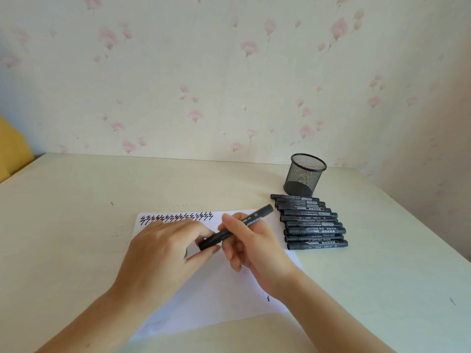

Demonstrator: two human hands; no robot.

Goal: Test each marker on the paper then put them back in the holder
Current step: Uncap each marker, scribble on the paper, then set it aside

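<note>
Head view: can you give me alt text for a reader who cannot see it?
Both hands hold one black marker over a white paper: the right hand grips the barrel, the left hand is at its lower end. Black zigzag marks line the paper's top edge; more markers lie in a row beside an empty mesh holder.

Both hands hold one black marker (235, 227) over the paper (224, 296).

The right hand (251, 247) grips the barrel; the left hand (163, 253) pinches its lower end. A row of zigzag marks (177, 217) crosses the sheet's top edge. Capped markers (312, 221) lie side by side near an upright mesh holder (304, 175) on the table (76, 200).
</note>
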